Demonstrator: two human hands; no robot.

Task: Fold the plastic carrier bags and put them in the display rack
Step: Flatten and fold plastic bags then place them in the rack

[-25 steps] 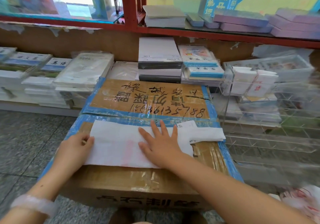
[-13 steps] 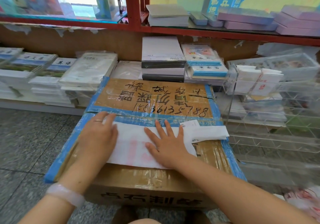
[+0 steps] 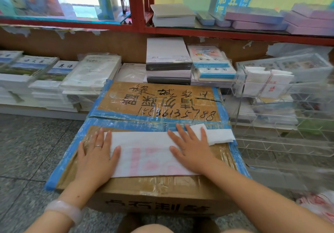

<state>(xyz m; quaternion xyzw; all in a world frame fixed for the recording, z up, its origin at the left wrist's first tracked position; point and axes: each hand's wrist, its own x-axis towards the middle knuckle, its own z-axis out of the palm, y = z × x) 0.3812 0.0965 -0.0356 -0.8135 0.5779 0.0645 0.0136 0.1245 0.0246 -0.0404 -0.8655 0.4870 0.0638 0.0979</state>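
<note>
Both hands lie flat with fingers straight, gripping nothing, the left hand [image 3: 96,156] and right hand [image 3: 192,149] pressing the white bag [image 3: 144,153] onto the cardboard box [image 3: 162,187], probably to flatten its fold before the clear rack [image 3: 282,124].

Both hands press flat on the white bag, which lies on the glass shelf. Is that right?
Not quite. In the head view the left hand and right hand do press flat on the white bag, but the bag lies on the taped cardboard box, not on a glass shelf.
</note>
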